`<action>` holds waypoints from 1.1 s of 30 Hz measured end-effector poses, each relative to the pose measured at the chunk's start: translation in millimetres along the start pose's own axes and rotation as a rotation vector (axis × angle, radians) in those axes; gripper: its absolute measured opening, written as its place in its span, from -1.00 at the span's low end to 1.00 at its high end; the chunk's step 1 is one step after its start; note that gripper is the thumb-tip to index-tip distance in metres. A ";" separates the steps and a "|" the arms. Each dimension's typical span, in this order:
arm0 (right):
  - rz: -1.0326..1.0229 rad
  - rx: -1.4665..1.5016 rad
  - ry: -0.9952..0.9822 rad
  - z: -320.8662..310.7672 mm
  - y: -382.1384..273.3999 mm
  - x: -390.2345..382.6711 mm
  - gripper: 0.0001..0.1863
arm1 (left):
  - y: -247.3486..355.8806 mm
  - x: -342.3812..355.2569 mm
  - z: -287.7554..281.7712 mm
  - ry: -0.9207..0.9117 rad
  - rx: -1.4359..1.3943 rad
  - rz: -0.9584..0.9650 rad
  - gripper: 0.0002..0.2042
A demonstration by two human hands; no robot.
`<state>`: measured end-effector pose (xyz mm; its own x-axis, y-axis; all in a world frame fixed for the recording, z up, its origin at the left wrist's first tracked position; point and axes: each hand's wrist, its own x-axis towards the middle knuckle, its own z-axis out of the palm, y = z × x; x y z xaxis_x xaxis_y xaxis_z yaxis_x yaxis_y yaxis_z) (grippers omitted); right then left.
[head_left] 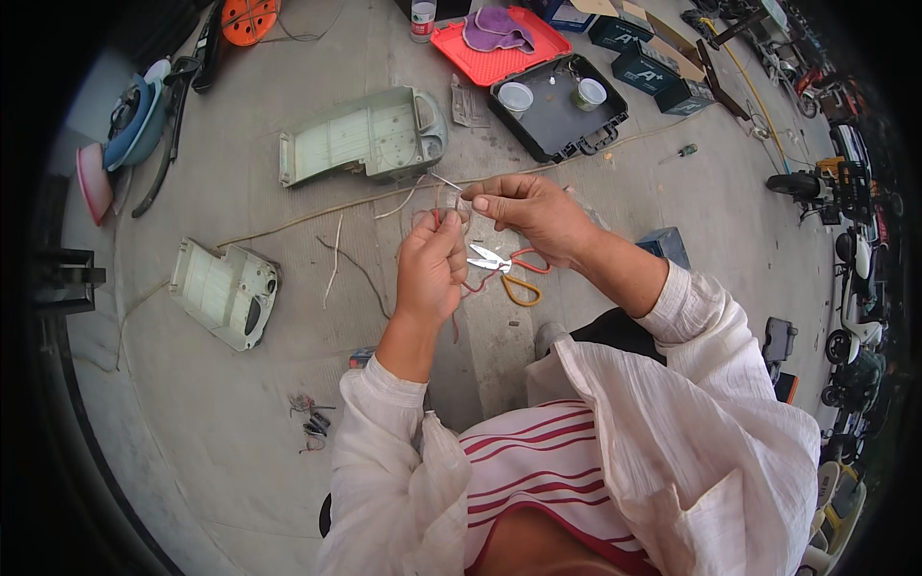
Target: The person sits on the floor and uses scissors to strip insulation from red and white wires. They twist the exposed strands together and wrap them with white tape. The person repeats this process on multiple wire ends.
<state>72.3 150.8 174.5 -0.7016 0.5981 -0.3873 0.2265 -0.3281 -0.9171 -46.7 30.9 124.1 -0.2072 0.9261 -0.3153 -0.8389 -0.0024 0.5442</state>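
Note:
My left hand [430,261] is closed, thumb against fingers, on a thin red wire [437,217]. Close to its fingertips my right hand [540,213] is pinched on a thin light wire end; the exact contact is too small to make out. A pair of scissors [492,261] with one orange and one yellow handle lies on the floor beneath my hands, blades apart. Further lengths of dark red wire [482,284] trail beside my left hand toward the scissors. Just beyond my fingers sits an open, pale grey-green plastic casing [360,134].
A second pale casing [226,293] rests at the left. Beyond the hands stand an open black toolbox [557,106] with two tubs, and its red lid [480,60] bearing a purple cloth. A screwdriver [680,154], cartons [653,72] and parked scooters [860,317] are to the right.

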 end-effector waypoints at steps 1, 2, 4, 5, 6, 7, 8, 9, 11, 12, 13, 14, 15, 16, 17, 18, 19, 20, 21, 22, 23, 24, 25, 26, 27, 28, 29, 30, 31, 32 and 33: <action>0.007 0.018 -0.016 6.4 -1.7 -2.2 -0.70 | 2.7 3.2 3.0 -0.026 0.010 0.006 -0.88; 0.019 0.040 -0.030 12.7 -3.3 -4.2 -0.69 | 5.2 4.4 6.1 -0.049 0.019 0.006 -0.88; -0.051 0.020 0.067 18.0 -7.3 -5.0 -0.83 | 5.8 8.0 9.8 -0.073 0.035 -0.021 -0.89; -0.100 0.027 0.094 18.7 -5.0 -2.6 -0.85 | 7.1 11.0 10.6 -0.075 0.046 -0.038 -0.91; -0.149 0.035 0.121 19.9 -4.8 -0.8 -0.87 | 8.8 14.5 11.5 -0.077 0.058 -0.057 -0.92; -0.145 -0.020 0.166 21.2 -6.6 -0.3 -0.88 | 11.0 18.6 12.3 -0.087 0.080 -0.065 -0.91; -0.156 0.010 0.225 22.4 -7.2 0.4 -0.88 | 10.5 21.6 12.2 -0.097 0.098 -0.082 -0.89; -0.167 0.039 0.286 23.0 -8.1 1.9 -0.88 | 11.1 25.6 13.1 -0.107 0.117 -0.100 -0.87; -0.196 0.160 0.413 20.9 -8.3 6.5 -0.87 | 14.2 32.4 18.9 -0.103 0.110 -0.090 -0.83; -0.213 0.251 0.480 18.5 -7.7 9.4 -0.87 | 14.3 35.5 20.9 -0.099 0.106 -0.087 -0.81; -0.231 0.341 0.546 15.0 -7.6 12.4 -0.86 | 11.4 40.2 19.9 -0.084 0.109 -0.083 -0.79; -0.246 0.405 0.506 8.2 -7.9 13.9 -0.85 | 5.8 45.9 14.6 -0.068 0.116 -0.076 -0.77; -0.262 0.469 0.465 -2.5 -11.0 12.5 -0.83 | 0.2 51.8 9.6 -0.050 0.122 -0.069 -0.76; -0.278 0.532 0.422 -11.5 -15.3 10.2 -0.81 | -2.9 59.1 4.4 -0.032 0.127 -0.060 -0.76; -0.259 0.577 0.409 -18.0 -22.8 4.0 -0.81 | -6.7 67.7 -0.5 -0.015 0.130 -0.063 -0.76; -0.281 0.556 0.408 -21.6 -22.5 0.3 -0.81 | -8.3 74.1 -6.7 0.009 0.132 -0.064 -0.76; -0.301 0.535 0.406 -24.3 -22.2 -3.7 -0.82 | -9.4 79.6 -13.5 0.039 0.149 -0.050 -0.76; -0.317 0.511 0.410 -27.3 -23.1 -10.3 -0.82 | -5.7 82.2 -10.7 0.104 0.187 -0.037 -0.76; -0.202 0.491 0.475 -27.3 -28.2 -19.2 -0.85 | 1.2 81.6 -4.8 0.175 0.228 -0.025 -0.77; -0.201 0.500 0.497 -27.9 -27.6 -28.9 -0.85 | 6.8 80.7 -0.1 0.246 0.271 -0.013 -0.77; -0.203 0.515 0.498 -26.8 -27.7 -35.9 -0.85 | 17.2 76.2 1.1 0.306 0.292 -0.013 -0.76; -0.205 0.538 0.497 -27.8 -24.4 -42.1 -0.85 | 27.7 68.8 0.3 0.369 0.321 -0.013 -0.76; -0.134 0.498 0.485 -34.0 -19.2 -50.3 -0.84 | 37.3 60.7 -0.3 0.432 0.350 -0.014 -0.75; -0.100 0.506 0.496 -29.8 -14.2 -56.0 -0.84 | 48.8 48.3 -2.4 0.474 0.334 0.013 -0.76; -0.065 0.509 0.510 -25.0 -7.7 -63.8 -0.84 | 57.1 34.9 -5.2 0.514 0.317 0.039 -0.76; -0.029 0.511 0.523 -18.4 -2.0 -73.1 -0.84 | 63.4 19.4 -4.5 0.554 0.299 0.064 -0.76; 0.016 0.454 0.474 -8.0 3.4 -81.1 -0.85 | 67.8 0.1 -1.7 0.558 0.339 0.080 -0.76; 0.071 0.482 0.455 -1.9 14.5 -92.3 -0.86 | 66.3 -14.6 -0.4 0.542 0.377 0.077 -0.77; 0.125 0.511 0.435 4.6 25.6 -104.6 -0.88 | 64.6 -29.1 1.8 0.526 0.414 0.075 -0.77; 0.185 0.548 0.399 13.9 35.3 -116.1 -0.89 | 62.6 -48.1 7.2 0.508 0.448 0.037 -0.78; 0.243 0.619 0.389 20.0 37.0 -125.8 -0.90 | 58.0 -64.7 19.5 0.481 0.475 0.000 -0.78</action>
<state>155.5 48.8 191.2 -0.3664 0.6330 -0.6819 -0.1560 -0.7643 -0.6257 -72.1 -21.8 191.2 -0.4999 0.6550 -0.5667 -0.5498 0.2656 0.7919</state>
